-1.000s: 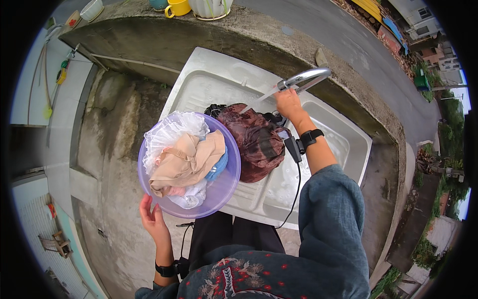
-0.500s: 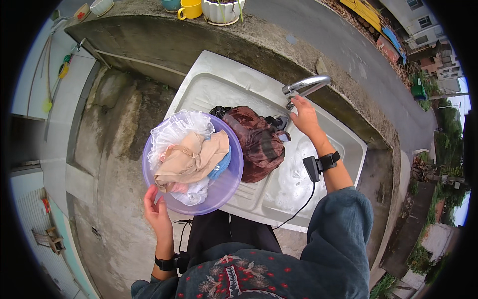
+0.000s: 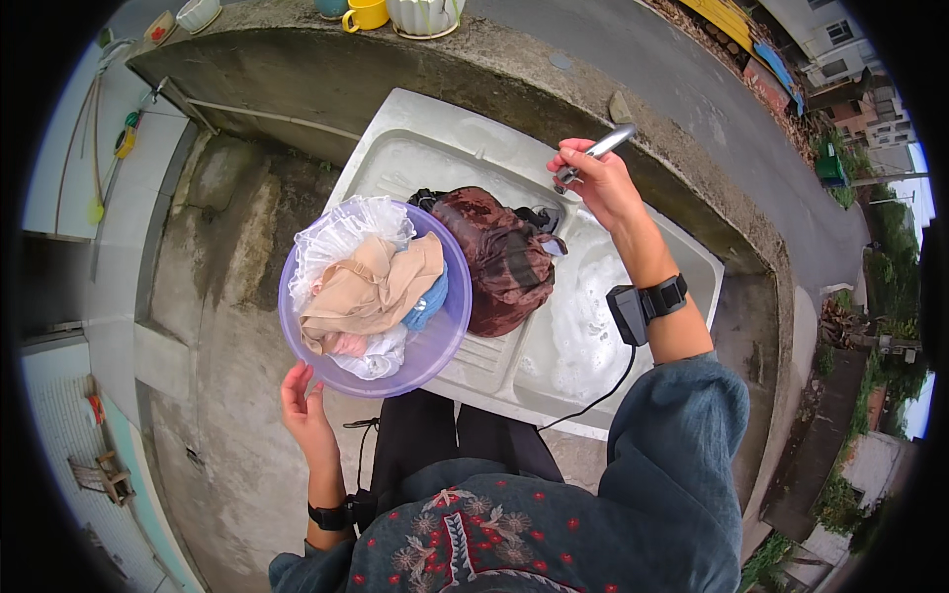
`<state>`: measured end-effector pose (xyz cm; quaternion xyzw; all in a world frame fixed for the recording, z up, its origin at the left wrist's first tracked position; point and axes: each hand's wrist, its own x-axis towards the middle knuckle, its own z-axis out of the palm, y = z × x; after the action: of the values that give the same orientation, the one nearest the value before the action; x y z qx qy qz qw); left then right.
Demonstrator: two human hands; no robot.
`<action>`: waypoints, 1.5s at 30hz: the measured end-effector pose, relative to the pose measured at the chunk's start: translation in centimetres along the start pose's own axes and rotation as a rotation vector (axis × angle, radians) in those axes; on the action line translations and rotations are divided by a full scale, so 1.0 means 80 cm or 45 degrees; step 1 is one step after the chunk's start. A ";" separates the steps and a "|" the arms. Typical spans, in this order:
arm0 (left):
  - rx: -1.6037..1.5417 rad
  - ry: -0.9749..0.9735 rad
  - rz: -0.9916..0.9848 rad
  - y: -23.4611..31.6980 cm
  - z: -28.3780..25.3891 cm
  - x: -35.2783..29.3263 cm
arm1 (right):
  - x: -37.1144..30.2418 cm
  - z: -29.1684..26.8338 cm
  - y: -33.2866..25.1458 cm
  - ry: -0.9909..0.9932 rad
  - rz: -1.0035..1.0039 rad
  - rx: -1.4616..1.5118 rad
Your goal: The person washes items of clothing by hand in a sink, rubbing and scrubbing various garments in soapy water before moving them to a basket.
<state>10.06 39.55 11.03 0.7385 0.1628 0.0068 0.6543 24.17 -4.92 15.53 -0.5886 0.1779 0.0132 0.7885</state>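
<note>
My right hand is at the chrome faucet on the sink's far side, with its fingers closed on it. Just which part they grip is partly hidden by the hand. My left hand has its fingers apart, fingertips against the near left rim of a purple plastic basin. The basin holds a beige garment, white ruffled lace, and blue and pink cloth. A wet dark brown garment lies heaped beside the basin on the white sink.
Soapy foam covers the sink's right bowl. Behind the sink runs a low concrete wall with a yellow mug and a white planter on top. A black cable hangs from the device on my right wrist.
My right hand has gone from open fingers touching the faucet to closed fingers on it. My left hand stays at the basin's rim. The view has shifted slightly.
</note>
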 end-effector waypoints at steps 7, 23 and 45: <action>0.057 -0.071 -0.093 -0.004 0.014 -0.030 | -0.079 -0.083 -0.033 0.071 0.101 -0.604; 0.026 -0.192 -0.149 -0.014 0.054 -0.105 | -0.191 -0.191 0.030 0.086 0.139 -0.980; 0.504 -0.511 -0.520 -0.094 0.073 -0.187 | -0.196 -0.357 0.447 0.276 0.643 -1.424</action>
<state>-4.56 30.86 5.96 0.7898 0.1734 -0.3014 0.5052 -6.29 -17.64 -19.83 -0.8503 0.3567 0.2306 0.3108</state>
